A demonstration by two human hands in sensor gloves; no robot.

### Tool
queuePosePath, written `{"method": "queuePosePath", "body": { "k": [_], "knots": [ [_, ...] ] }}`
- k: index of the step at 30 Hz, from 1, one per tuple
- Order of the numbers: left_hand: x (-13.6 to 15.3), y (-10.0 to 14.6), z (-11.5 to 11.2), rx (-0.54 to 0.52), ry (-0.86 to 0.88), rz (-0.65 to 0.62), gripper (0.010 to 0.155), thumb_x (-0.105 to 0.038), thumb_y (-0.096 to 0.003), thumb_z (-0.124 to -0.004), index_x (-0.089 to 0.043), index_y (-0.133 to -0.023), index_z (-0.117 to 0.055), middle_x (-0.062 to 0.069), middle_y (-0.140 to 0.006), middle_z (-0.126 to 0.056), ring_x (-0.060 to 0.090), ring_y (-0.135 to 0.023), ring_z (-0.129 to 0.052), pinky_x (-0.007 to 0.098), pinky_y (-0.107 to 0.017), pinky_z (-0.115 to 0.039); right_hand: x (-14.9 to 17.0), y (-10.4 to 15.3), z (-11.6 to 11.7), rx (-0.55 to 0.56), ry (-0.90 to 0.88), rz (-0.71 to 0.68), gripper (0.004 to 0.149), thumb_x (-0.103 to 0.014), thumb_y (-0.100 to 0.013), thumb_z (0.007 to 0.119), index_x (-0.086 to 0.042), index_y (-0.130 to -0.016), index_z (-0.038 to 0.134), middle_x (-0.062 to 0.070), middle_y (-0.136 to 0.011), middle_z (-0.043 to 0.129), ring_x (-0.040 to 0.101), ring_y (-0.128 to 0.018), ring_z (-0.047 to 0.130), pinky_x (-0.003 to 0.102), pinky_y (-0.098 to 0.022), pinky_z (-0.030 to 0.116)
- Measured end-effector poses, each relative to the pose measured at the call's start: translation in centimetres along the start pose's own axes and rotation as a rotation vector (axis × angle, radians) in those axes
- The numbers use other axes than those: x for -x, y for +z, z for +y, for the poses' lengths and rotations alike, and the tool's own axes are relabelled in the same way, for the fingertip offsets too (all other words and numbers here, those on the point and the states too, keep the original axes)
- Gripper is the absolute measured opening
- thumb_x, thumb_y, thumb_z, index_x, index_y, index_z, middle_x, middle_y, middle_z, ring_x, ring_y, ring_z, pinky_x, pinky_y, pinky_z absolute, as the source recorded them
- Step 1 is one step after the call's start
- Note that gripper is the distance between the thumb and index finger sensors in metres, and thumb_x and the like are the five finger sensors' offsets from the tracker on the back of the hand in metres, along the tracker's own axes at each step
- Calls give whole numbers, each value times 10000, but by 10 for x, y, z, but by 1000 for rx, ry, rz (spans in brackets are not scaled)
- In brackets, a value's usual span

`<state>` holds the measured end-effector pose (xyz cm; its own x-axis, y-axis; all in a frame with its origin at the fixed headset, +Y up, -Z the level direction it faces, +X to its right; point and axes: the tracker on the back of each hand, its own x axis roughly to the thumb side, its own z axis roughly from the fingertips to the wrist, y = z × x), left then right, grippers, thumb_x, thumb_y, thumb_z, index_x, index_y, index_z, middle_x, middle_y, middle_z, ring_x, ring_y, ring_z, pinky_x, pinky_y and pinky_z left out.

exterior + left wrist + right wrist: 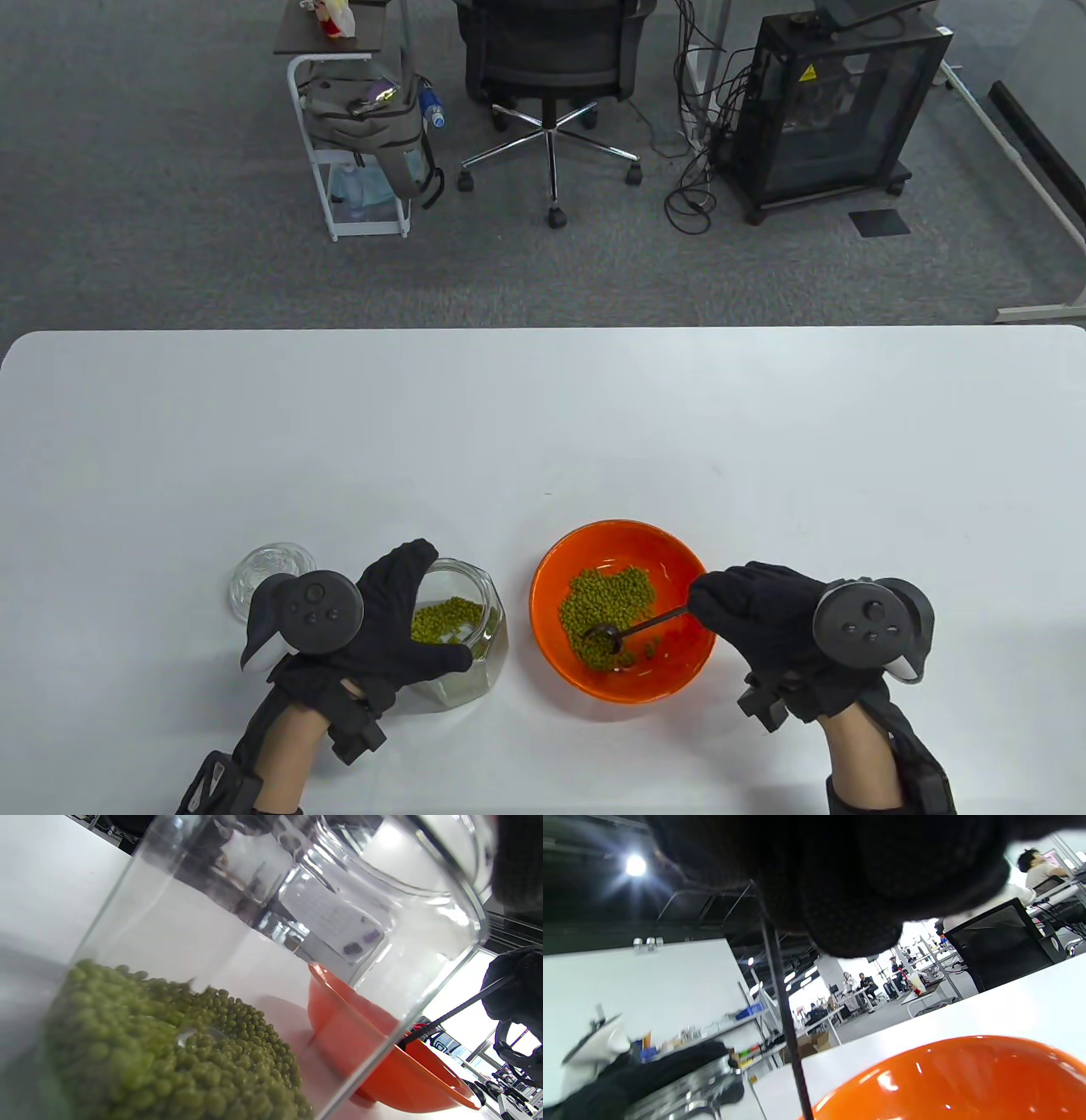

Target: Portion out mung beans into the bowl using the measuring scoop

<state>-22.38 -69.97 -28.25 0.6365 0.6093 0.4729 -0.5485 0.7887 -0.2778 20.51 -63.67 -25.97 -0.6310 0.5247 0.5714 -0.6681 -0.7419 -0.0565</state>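
An orange bowl (pixel 679 671) near the table's front holds a heap of mung beans (pixel 607 607). My right hand (pixel 747 607) pinches the thin dark handle of the measuring scoop (pixel 604 633), whose head lies on the beans in the bowl. Left of the bowl stands a lidless glass jar (pixel 475 632) with mung beans (pixel 445 620) at its bottom; my left hand (pixel 407 624) grips it from the left, fingers curled round its wall. The left wrist view looks through the jar (pixel 297 899) at its beans (pixel 169 1052) and the bowl (pixel 373 1065). The right wrist view shows the scoop handle (pixel 782 1005) above the bowl's rim (pixel 967 1077).
The jar's glass lid (pixel 259 570) lies on the table just left of my left hand. Beyond the table's far edge stand an office chair (pixel 551 76), a white cart (pixel 356 153) with a bag, and a black cabinet (pixel 836 102).
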Motion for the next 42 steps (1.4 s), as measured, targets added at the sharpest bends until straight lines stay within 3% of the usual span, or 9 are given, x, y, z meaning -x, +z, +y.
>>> {"method": "queuePosePath", "body": {
  "k": [8,18,22,39,42],
  "knots": [
    [0,0,0,-2,2,0,1241,-835,-398,-852,9,-1099,-273,319,-1139,-382,608,-1028,-550,730,-725,-538,-17,6,-5,49,165,-74,441,-458,-434,818,-163,-736,946,119,-586,1032,299,-339,1000,421,-273,849],
    [0,0,0,-2,3,-2,1238,-834,-398,-853,6,-1098,-272,319,-1138,-381,608,-1027,-550,729,-726,-538,-12,11,-17,215,134,-104,437,-459,-446,819,-140,-711,958,123,-547,1045,296,-312,1005,415,-257,856],
    [0,0,0,-2,4,-1,1240,-835,-398,-853,6,-1099,-272,318,-1139,-381,608,-1027,-550,730,-726,-537,3,9,-16,193,76,-6,436,-449,-466,825,-99,-682,969,132,-495,1059,293,-270,1014,416,-233,861],
    [0,0,0,0,1,-1,1241,-835,-399,-852,9,-1100,-270,318,-1140,-379,608,-1029,-548,731,-726,-536,46,14,-17,381,-227,349,435,-450,-474,831,-63,-587,994,99,-345,1082,221,-127,1021,353,-121,879],
    [0,0,0,-1,3,-1,1239,-834,-398,-854,6,-1099,-272,319,-1139,-381,608,-1027,-550,730,-726,-538,44,15,-18,405,-193,389,434,-449,-475,826,-63,-577,995,91,-333,1085,210,-112,1024,345,-108,882]
  ]
}}
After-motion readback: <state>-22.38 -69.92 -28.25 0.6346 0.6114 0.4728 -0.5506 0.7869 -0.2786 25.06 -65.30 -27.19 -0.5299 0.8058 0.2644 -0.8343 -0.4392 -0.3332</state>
